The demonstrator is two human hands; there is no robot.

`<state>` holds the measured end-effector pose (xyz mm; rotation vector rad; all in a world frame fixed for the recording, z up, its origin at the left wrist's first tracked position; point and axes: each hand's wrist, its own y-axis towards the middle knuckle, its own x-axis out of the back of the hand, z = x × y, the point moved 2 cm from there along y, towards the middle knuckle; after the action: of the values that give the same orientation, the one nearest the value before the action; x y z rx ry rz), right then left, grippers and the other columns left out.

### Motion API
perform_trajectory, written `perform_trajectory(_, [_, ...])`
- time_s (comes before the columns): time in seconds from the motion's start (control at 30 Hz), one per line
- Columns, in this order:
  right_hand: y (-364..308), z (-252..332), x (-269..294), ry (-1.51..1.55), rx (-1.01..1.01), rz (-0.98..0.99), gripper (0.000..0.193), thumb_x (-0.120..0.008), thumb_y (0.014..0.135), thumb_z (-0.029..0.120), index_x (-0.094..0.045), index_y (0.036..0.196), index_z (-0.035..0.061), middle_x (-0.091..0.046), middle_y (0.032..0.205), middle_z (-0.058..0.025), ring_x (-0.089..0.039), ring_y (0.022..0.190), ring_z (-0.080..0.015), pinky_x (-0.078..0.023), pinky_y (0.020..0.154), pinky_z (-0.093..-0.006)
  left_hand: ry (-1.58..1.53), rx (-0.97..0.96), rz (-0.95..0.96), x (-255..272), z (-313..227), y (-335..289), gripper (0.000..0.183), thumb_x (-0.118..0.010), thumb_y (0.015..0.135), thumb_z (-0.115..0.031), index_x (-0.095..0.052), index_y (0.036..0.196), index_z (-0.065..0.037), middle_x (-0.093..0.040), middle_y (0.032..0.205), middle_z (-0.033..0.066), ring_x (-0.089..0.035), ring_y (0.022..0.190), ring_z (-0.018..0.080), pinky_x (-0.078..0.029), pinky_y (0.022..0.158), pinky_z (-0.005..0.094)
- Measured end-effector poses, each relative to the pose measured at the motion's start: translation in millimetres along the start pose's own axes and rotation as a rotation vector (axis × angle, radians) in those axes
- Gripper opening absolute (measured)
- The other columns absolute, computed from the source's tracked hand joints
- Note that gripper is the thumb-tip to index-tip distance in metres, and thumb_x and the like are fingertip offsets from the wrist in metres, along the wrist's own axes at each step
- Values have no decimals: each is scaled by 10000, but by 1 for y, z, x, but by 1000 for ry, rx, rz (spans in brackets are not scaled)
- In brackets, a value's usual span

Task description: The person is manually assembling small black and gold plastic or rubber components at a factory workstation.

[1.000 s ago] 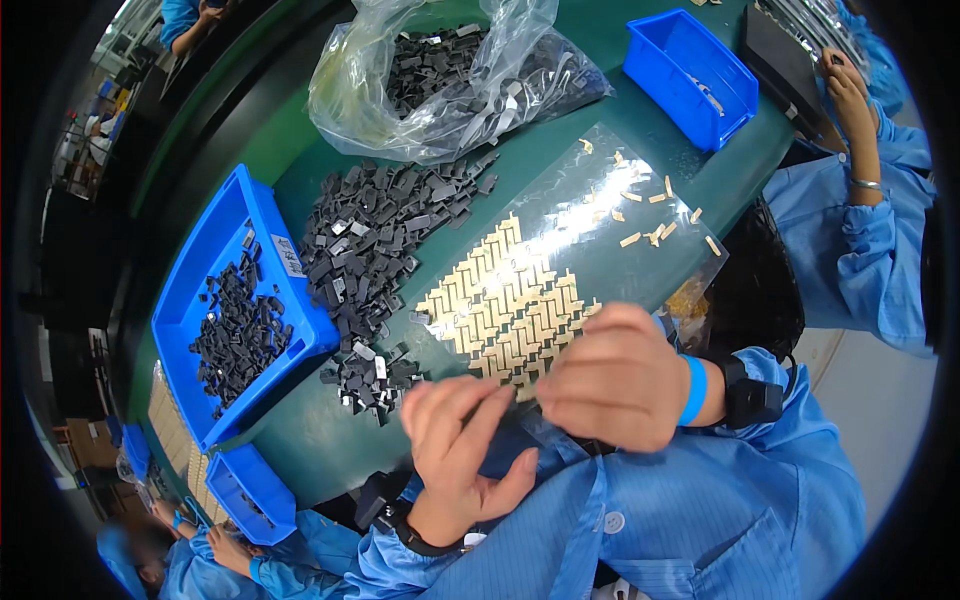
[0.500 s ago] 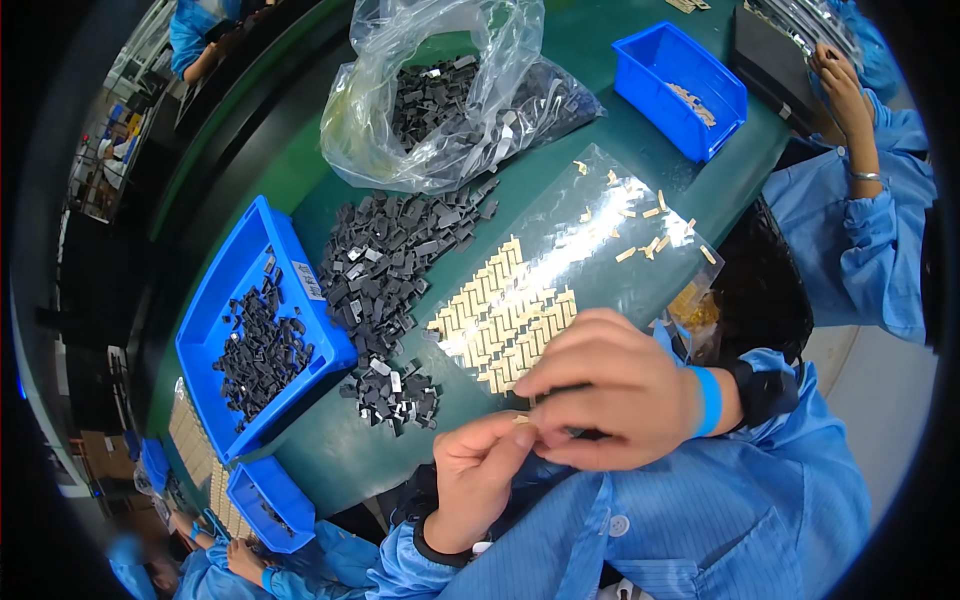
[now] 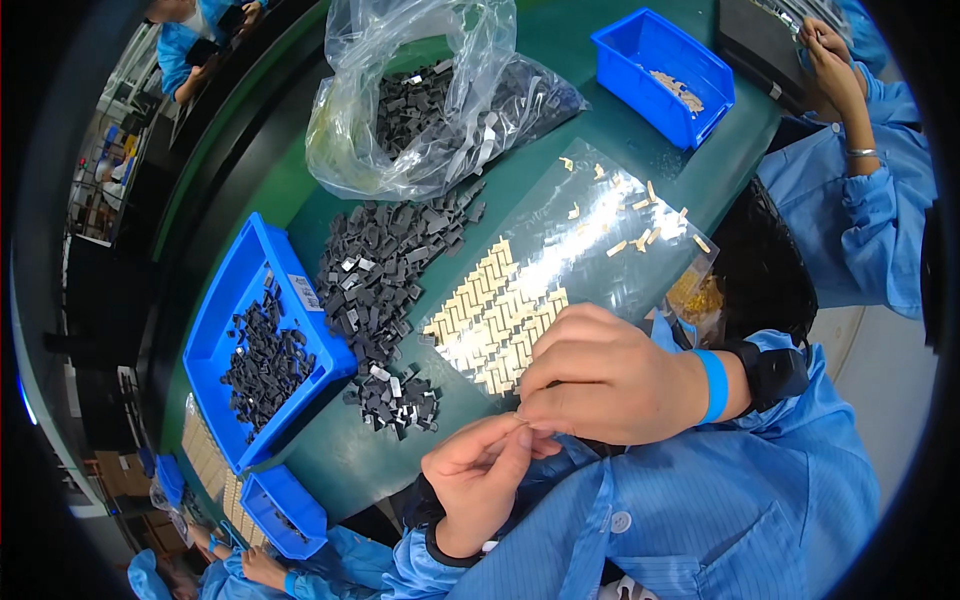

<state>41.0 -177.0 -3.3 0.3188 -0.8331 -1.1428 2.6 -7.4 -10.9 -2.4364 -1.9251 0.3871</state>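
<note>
My left hand [image 3: 485, 475] pinches a tiny cream-coloured piece between thumb and forefinger, mostly hidden by the fingertips. Against those fingertips, my right hand [image 3: 625, 385] is closed, thumb and fingers pressed together; whatever it grips is too small to make out. Just beyond the hands lies a clear plastic sheet [image 3: 628, 272]. Rows of small cream-coloured strips [image 3: 497, 310] cover its near left part in a zigzag pattern. Several loose strips [image 3: 640, 240] are scattered over its far right part. Left of the sheet is a heap of small black parts [image 3: 385, 270], with a smaller pile [image 3: 395, 402] nearer me.
A large blue bin [image 3: 215, 330] of black parts stands left, a small blue bin [image 3: 290, 515] nearer. An open plastic bag [image 3: 350, 130] of black parts sits at the back. Another blue bin [image 3: 640, 95] is far right. Co-workers sit right [image 3: 850, 190] and lower left [image 3: 265, 568].
My right hand's fingers have closed in and now meet the left hand's fingertips. The view has shifted slightly.
</note>
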Motion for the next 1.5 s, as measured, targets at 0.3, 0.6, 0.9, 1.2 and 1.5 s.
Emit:
perform_trajectory(0.3, [3,6,-1,-265,119,49,151,-614,702,151,-599,812,49,-586,867,-38,-563,832,-201,-418,746,-353,264,-123,-32,-4,-6,0,106,-569,833,74,-627,920,89,-653,802,134,-655,715,166,-540,642,251])
perform_trajectory(0.6, [1,9,0,-329,151,41,136,-598,641,143,-562,702,27,-585,905,-74,-557,880,-220,-423,766,-372,262,-100,-59,-7,-1,-2,100,-589,830,55,-628,918,82,-657,797,131,-657,705,158,-532,626,242])
perform_trajectory(0.9, [-2,-8,7,7,32,149,106,-594,711,131,-548,764,52,-582,950,-66,-567,896,-223,-404,764,-339,21,70,79,1,4,2,120,-573,850,40,-621,951,82,-659,824,152,-655,690,176,-549,640,263])
perform_trajectory(1.2, [-1,-1,7,-123,87,164,120,-609,701,131,-584,782,47,-585,962,-72,-573,927,-214,-419,778,-358,-101,109,46,3,9,2,118,-557,857,23,-609,924,106,-655,797,186,-654,665,206,-561,622,306])
perform_trajectory(1.5, [6,2,7,-130,232,149,176,-635,667,131,-588,788,12,-571,923,-59,-580,852,-190,-438,766,-344,-166,80,84,8,9,-1,114,-545,863,47,-609,941,99,-659,815,176,-661,697,191,-562,655,294])
